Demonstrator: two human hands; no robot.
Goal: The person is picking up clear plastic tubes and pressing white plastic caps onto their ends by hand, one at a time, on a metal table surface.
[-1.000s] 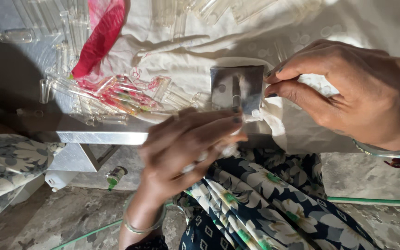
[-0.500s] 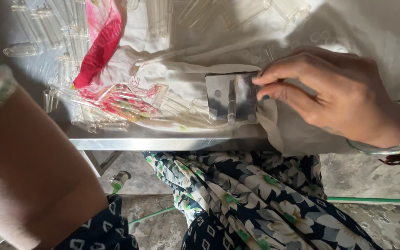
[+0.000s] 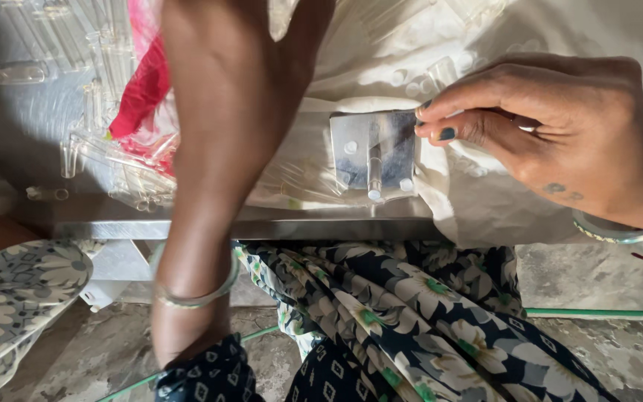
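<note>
- Far left, around 9 o'clock: clear plastic tubes (image 3: 20,74) lying loose on the grey metal table (image 3: 262,227), more of them scattered toward 11.
- Just right of those, a red plastic bag (image 3: 141,97) with a pile of the same clear tubes spilling out below it.
- Left hand: only the forearm (image 3: 225,149) shows, reaching up toward 12 with a bangle (image 3: 195,298) on the wrist. The hand itself runs off the top edge, so can't tell what the fingers are doing.
- Just right of centre: small metal plate (image 3: 373,152) with a peg sticking up, sitting on white cloth (image 3: 485,216) near the table's front edge.
- Right hand (image 3: 552,141) at 3 o'clock, fingertips bunched together and pinching the plate's right edge.
</note>
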